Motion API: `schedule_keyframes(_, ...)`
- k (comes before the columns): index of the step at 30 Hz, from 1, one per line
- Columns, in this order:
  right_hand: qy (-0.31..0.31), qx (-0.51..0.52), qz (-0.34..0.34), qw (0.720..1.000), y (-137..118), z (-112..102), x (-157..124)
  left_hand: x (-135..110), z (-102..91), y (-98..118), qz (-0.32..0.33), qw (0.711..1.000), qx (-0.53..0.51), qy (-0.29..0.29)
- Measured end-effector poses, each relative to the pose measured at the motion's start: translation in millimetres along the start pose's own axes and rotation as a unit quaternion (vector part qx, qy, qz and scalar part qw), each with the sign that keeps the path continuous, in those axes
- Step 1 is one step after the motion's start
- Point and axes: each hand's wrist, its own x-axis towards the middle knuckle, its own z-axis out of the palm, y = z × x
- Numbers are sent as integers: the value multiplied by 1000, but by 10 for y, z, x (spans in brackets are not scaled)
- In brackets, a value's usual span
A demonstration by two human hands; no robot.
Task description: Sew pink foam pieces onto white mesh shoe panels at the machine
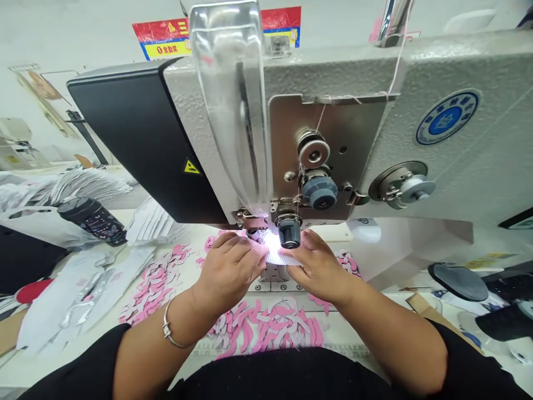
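Both hands are at the needle area of a large sewing machine (216, 111), under its bright lamp. My left hand (233, 266), a bracelet on its wrist, has its fingers curled and pressed together at the left edge of a white fabric piece (283, 259). My right hand (318, 266) pinches that piece's right side between thumb and fingers. Glare and the machine's black knob (288, 232) hide part of the fabric and the needle. Pink curved scraps (287, 325) lie in front of the hands on the machine bed.
More pink cut pieces (156, 289) lie at the left. Beyond them are a dark patterned bottle (92, 220), stacked white pieces (154, 222) and flat white pieces (89, 300). At the right are a black round pad (458, 281) and a dark thread cone (503, 322).
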Motion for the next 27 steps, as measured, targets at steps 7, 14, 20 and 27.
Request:
schedule_keyframes(7, -6, 0, 7, 1000, -11, -3, -5, 4, 5, 161, -109, 993, -37, 2)
schedule_keyframes(14, 15, 12, -12, 1000, -21, -18, 10, -111, -12, 305, -168, 981, -95, 19)
schedule_keyframes(20, 40, 3, -32, 999, -55, -18, 19, -168, 16, 284, -145, 985, -97, 8)
schedule_keyframes(27, 53, -37, -42, 997, -130, 13, -5, -218, 78, 192, -147, 980, -128, 35)
